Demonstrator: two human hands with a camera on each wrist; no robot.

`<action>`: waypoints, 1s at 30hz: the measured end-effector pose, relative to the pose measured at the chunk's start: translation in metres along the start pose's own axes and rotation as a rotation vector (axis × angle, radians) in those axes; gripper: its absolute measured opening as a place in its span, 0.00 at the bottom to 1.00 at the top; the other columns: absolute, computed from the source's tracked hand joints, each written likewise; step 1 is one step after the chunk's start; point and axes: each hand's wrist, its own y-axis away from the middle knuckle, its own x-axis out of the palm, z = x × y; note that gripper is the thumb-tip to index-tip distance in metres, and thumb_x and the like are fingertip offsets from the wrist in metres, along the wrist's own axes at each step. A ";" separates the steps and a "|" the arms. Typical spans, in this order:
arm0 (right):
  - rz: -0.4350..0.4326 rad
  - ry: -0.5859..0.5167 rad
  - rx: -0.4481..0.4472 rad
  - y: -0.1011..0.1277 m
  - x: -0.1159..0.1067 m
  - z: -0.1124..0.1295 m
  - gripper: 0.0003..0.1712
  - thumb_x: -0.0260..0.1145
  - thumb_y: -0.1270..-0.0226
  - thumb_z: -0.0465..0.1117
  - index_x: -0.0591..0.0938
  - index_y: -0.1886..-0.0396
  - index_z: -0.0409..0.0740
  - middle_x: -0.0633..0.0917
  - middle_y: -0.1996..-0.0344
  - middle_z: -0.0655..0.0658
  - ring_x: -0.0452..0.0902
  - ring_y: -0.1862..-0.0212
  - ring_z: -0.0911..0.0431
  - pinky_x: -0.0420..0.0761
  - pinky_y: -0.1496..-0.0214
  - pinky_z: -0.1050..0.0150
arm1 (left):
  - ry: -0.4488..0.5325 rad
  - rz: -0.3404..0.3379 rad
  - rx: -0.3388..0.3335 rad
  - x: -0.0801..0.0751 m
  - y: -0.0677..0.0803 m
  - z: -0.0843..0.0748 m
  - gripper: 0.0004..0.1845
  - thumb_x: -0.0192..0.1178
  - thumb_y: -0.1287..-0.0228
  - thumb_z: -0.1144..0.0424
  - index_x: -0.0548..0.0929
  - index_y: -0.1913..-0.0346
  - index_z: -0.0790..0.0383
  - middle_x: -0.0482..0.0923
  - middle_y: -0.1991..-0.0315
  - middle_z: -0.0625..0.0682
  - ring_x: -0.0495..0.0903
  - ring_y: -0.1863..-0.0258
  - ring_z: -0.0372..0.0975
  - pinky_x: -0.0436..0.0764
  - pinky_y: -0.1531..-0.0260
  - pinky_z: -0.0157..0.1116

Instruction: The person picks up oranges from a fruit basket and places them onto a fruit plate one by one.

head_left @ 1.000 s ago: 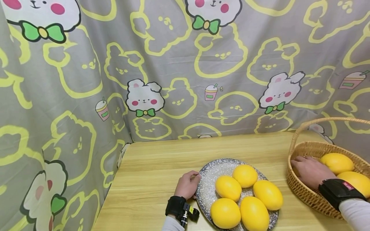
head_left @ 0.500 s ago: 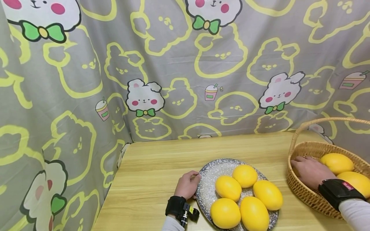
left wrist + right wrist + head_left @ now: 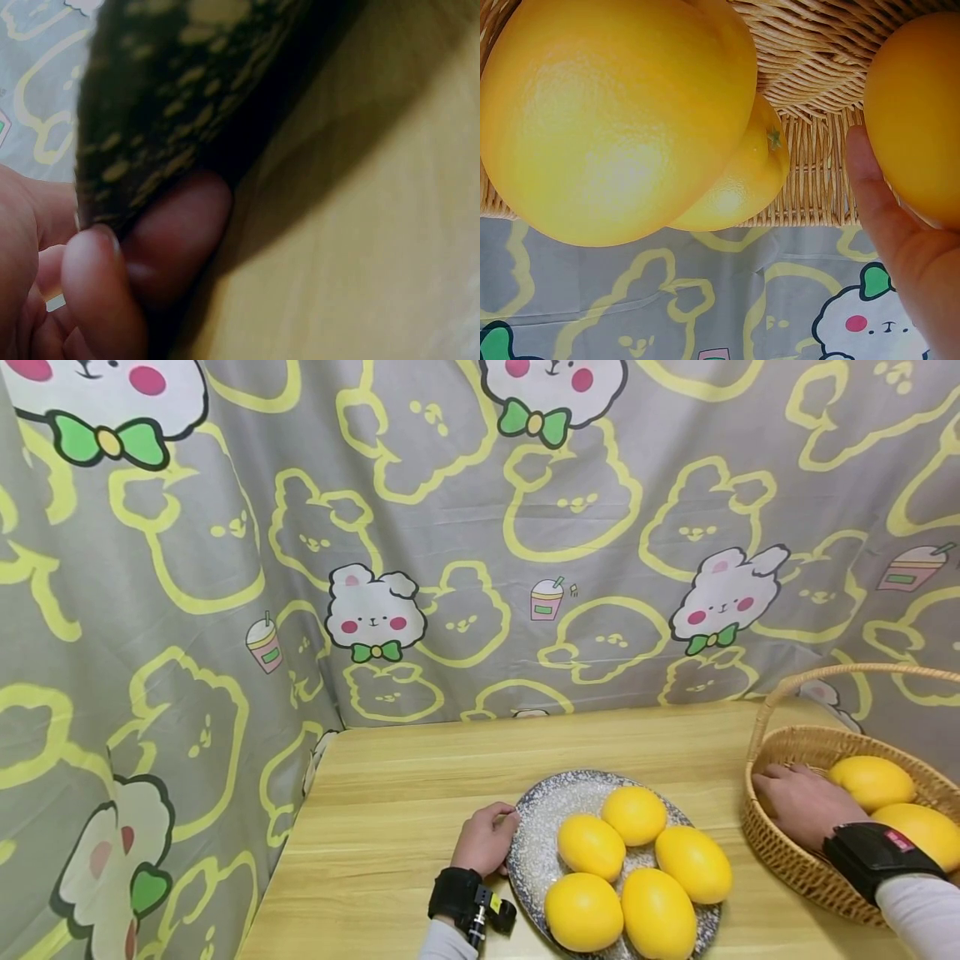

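My left hand [image 3: 486,841] pinches the left rim of a speckled grey plate [image 3: 542,827]. In the left wrist view, a thumb and finger meet at the edge of the plate [image 3: 184,82], one digit against its underside. Several yellow-orange oranges [image 3: 660,912] lie on the plate. Inside the wicker basket [image 3: 772,868], my right hand [image 3: 806,803] reaches down at the left end. The right wrist view shows its thumb along the side of an orange [image 3: 919,120]; the other fingers are out of sight there. More oranges [image 3: 873,783] lie beside this hand, one with a green stem end [image 3: 757,184].
A tall handle [image 3: 765,718] arches over the basket. The wooden table [image 3: 390,793] extends left of and behind the plate. A grey curtain [image 3: 450,535] with cartoon prints hangs at the back and left.
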 end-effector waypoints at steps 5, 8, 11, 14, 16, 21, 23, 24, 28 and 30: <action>-0.003 0.007 -0.006 0.000 0.000 0.000 0.16 0.72 0.44 0.35 0.86 0.55 0.35 0.86 0.59 0.34 0.82 0.55 0.32 0.81 0.47 0.35 | -0.003 -0.002 0.000 0.001 -0.001 0.000 0.17 0.55 0.22 0.53 0.85 0.41 0.56 0.69 0.87 0.44 0.69 0.95 0.33 0.75 0.91 0.31; -0.003 0.009 -0.006 0.000 0.000 0.000 0.16 0.71 0.43 0.34 0.85 0.54 0.35 0.85 0.58 0.34 0.82 0.55 0.32 0.81 0.48 0.35 | -0.003 -0.002 0.000 0.001 -0.001 0.001 0.16 0.55 0.22 0.53 0.85 0.41 0.55 0.67 0.88 0.43 0.68 0.95 0.33 0.75 0.91 0.30; -0.003 0.017 -0.004 0.001 0.001 0.000 0.14 0.68 0.41 0.32 0.85 0.54 0.36 0.85 0.58 0.34 0.81 0.56 0.32 0.82 0.50 0.35 | 0.000 -0.001 0.001 0.001 0.000 0.001 0.16 0.55 0.22 0.53 0.85 0.41 0.55 0.67 0.88 0.43 0.69 0.95 0.33 0.74 0.91 0.31; -0.004 0.033 -0.011 0.001 0.002 0.001 0.13 0.66 0.41 0.30 0.85 0.55 0.36 0.85 0.58 0.35 0.81 0.57 0.33 0.82 0.50 0.36 | -0.001 -0.002 0.003 0.000 0.000 0.001 0.17 0.55 0.21 0.53 0.85 0.41 0.55 0.67 0.88 0.43 0.69 0.94 0.33 0.74 0.91 0.30; -0.003 0.041 -0.012 0.001 0.002 0.001 0.13 0.65 0.39 0.29 0.85 0.55 0.36 0.85 0.58 0.34 0.81 0.57 0.33 0.82 0.50 0.37 | -0.001 -0.001 0.007 0.000 0.001 0.001 0.17 0.55 0.21 0.53 0.85 0.41 0.56 0.68 0.88 0.43 0.69 0.94 0.33 0.75 0.90 0.30; 0.010 0.045 0.007 0.002 0.001 0.003 0.13 0.61 0.35 0.26 0.85 0.53 0.36 0.84 0.56 0.34 0.81 0.56 0.33 0.82 0.50 0.36 | -0.002 0.005 0.008 0.000 0.002 0.000 0.17 0.54 0.21 0.53 0.85 0.40 0.56 0.67 0.88 0.43 0.68 0.94 0.34 0.75 0.90 0.31; 0.007 0.049 0.004 0.003 0.001 0.004 0.13 0.61 0.35 0.26 0.85 0.53 0.36 0.84 0.57 0.34 0.81 0.56 0.33 0.82 0.50 0.37 | -0.002 0.005 0.007 -0.001 0.002 -0.001 0.17 0.54 0.21 0.53 0.85 0.40 0.56 0.67 0.88 0.44 0.69 0.94 0.34 0.75 0.90 0.31; 0.003 0.051 0.001 0.003 0.001 0.004 0.13 0.61 0.35 0.27 0.85 0.54 0.36 0.84 0.57 0.35 0.81 0.56 0.33 0.82 0.50 0.37 | -0.002 0.004 0.007 -0.001 0.002 -0.001 0.17 0.54 0.21 0.53 0.85 0.40 0.56 0.68 0.87 0.44 0.69 0.94 0.34 0.75 0.90 0.31; -0.016 0.060 -0.015 0.004 0.001 0.005 0.12 0.62 0.36 0.27 0.85 0.55 0.36 0.84 0.58 0.35 0.81 0.57 0.34 0.83 0.50 0.38 | -0.006 0.001 0.004 -0.001 0.002 -0.001 0.17 0.54 0.21 0.53 0.85 0.41 0.57 0.69 0.86 0.44 0.69 0.93 0.34 0.76 0.90 0.31; -0.022 0.062 -0.018 0.004 0.001 0.005 0.11 0.62 0.36 0.27 0.85 0.55 0.36 0.84 0.58 0.35 0.81 0.57 0.34 0.83 0.50 0.38 | -0.009 -0.003 0.005 0.000 0.002 -0.001 0.17 0.54 0.21 0.53 0.85 0.41 0.57 0.69 0.87 0.44 0.69 0.94 0.33 0.75 0.90 0.31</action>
